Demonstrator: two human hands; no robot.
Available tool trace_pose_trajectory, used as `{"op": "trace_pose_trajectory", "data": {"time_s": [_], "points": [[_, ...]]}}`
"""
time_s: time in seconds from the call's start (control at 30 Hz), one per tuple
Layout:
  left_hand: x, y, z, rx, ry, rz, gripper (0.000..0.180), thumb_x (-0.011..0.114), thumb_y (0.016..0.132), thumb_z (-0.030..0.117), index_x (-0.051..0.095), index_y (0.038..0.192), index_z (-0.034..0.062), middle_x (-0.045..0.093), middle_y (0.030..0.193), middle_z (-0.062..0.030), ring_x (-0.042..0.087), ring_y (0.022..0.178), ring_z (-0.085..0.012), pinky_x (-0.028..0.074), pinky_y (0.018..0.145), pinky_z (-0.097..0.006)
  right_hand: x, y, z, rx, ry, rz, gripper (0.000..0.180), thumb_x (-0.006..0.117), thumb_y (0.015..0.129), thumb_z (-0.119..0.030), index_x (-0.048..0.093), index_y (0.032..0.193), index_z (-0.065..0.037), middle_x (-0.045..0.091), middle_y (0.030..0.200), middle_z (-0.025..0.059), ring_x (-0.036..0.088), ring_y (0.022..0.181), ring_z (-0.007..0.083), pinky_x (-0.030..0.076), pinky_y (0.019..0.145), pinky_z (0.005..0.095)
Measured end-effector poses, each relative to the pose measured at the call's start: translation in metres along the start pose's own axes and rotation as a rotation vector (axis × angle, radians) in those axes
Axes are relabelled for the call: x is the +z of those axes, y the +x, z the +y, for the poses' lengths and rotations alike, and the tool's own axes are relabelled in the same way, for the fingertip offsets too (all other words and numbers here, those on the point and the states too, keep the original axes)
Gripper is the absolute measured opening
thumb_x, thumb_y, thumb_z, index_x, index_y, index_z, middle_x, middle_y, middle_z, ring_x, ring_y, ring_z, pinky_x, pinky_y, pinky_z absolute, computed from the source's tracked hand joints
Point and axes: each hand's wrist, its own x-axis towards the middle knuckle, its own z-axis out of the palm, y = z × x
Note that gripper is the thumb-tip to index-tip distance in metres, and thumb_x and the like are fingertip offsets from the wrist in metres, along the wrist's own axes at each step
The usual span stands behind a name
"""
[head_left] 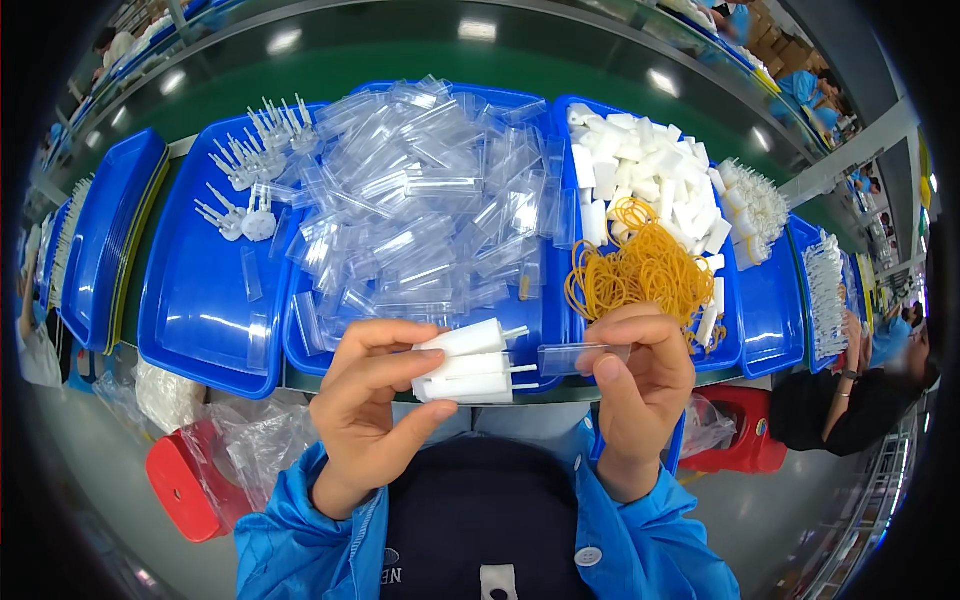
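My left hand (368, 408) grips a white pronged piece (468, 376) with white foam-like sleeves over its stems. Thin bare stem tips stick out of it to the right. In my right hand (645, 385), a short clear plastic tube (562, 359) is pinched between thumb and fingers. The tube's free end points left, close to the stem tips but apart from them. Behind my hands, a heap of clear plastic tubes (410, 235) fills the middle blue tray. Yellow-brown rubber bands (630, 268) lie beyond my right hand, beside white foam-like blocks (640, 165).
A blue tray (200, 310) at the left holds several white pronged pieces (258, 222). More pronged pieces (755, 205) are heaped at the right. Red stools (190, 490) stand below the table's edge. A person in dark clothing (835, 410) sits to the right.
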Motion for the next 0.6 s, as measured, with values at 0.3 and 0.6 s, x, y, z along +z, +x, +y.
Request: {"op": "trace_pose_trajectory", "data": {"time_s": [0.3, 0.6], "points": [[0.0028, 0.0011, -0.0027, -0.007, 0.040, 0.007, 0.035, 0.073, 0.074, -0.009, 0.065, 0.107, -0.0057, 0.052, 0.119, -0.0196, 0.060, 0.107, -0.0280, 0.057, 0.086, -0.033, 0.0028, -0.0043, -0.0022, 0.034, -0.013, -0.029, 0.020, 0.063, 0.083, 0.006, 0.059, 0.102, 0.007, 0.056, 0.101, 0.0160, 0.059, 0.081, 0.0169, 0.048, 0.072, 0.0269], [0.0052, -0.0011, -0.0003, -0.018, 0.117, 0.038, 0.035, 0.076, 0.071, -0.005, 0.068, 0.104, -0.0033, 0.057, 0.113, -0.0190, 0.061, 0.101, -0.0260, 0.051, 0.084, -0.034, 0.0091, -0.0060, -0.0035, -0.011, -0.184, -0.041, 0.022, 0.066, 0.080, 0.007, 0.060, 0.101, 0.006, 0.058, 0.098, 0.0158, 0.058, 0.079, 0.0165, 0.047, 0.070, 0.0264]]}}
